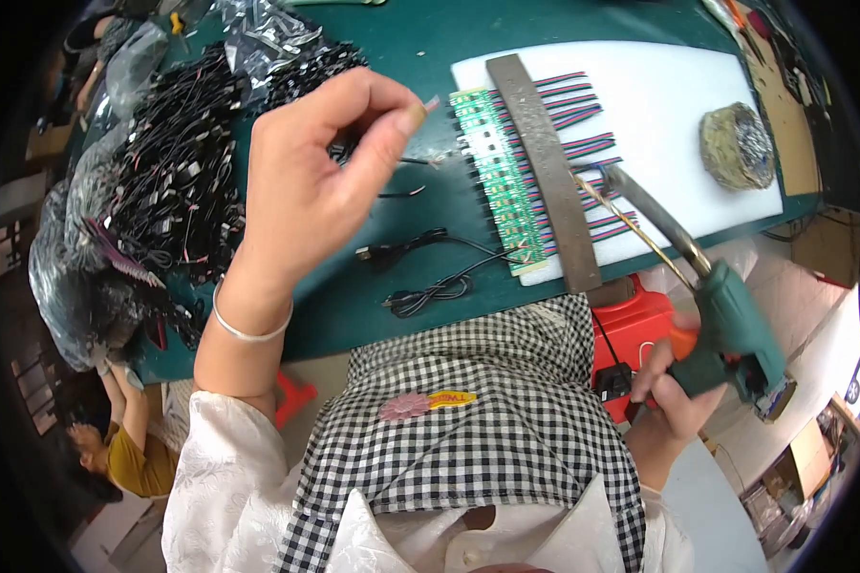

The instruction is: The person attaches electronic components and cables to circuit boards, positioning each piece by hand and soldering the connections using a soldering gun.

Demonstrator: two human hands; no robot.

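Note:
My left hand (pixel 320 177) is raised over the bench, thumb and forefinger pinched together. A small pale pinkish tip shows at the pinch, too small to name. Behind that hand, black cable ends with bare wires (pixel 419 160) stick out toward a strip of green circuit boards (pixel 492 177). My right hand (pixel 678 401) grips a green soldering gun (pixel 741 320) with an orange trigger. Its metal barrel and thin feed tube reach over the grey bar (pixel 545 162) lying across the multicoloured wires (pixel 583 145) of the boards. A black USB cable (pixel 401 251) runs to the boards' near end.
The boards lie on white foam (pixel 659 115) on a green bench (pixel 420 43). A round metallic-looking lump (pixel 738 146) sits at the foam's right. Piled black cables (pixel 186 158) and plastic bags (pixel 72 263) fill the left. Another person (pixel 143 449) is at lower left.

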